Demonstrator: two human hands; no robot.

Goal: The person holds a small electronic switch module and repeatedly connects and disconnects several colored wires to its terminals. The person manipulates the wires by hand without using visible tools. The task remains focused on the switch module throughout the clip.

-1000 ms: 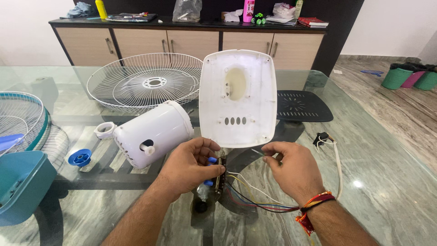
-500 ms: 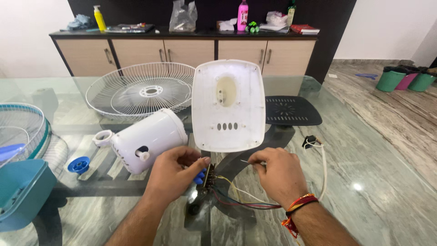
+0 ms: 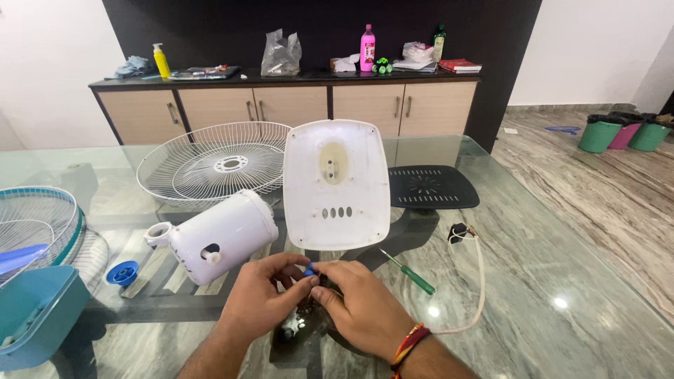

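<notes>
Both hands meet near the front edge of the glass table [image 3: 562,281]: the left hand [image 3: 263,302] and right hand [image 3: 358,309] are pressed close, fingertips pinching a small blue part [image 3: 308,269] on a dark switch unit [image 3: 302,323] that sits beneath them. What the fingers do under the knuckles I cannot tell.

Judging by the spread of parts, the fan is well stripped — the white base cover [image 3: 335,184] stands tilted just behind the hands, the white motor housing [image 3: 221,237] lies on its side to the left, a wire guard [image 3: 210,165] rests farther back, and a black plate [image 3: 432,186] lies toward the right. A green screwdriver [image 3: 408,272] lies beside the right hand, and a white cord [image 3: 474,281] loops off to the right. The wiring work looks unfinished; nothing is reassembled.

Against the earlier frames, the right hand has closed in on the left — before, it held wires apart from it, and the coloured wires that showed then are now hidden.
</notes>
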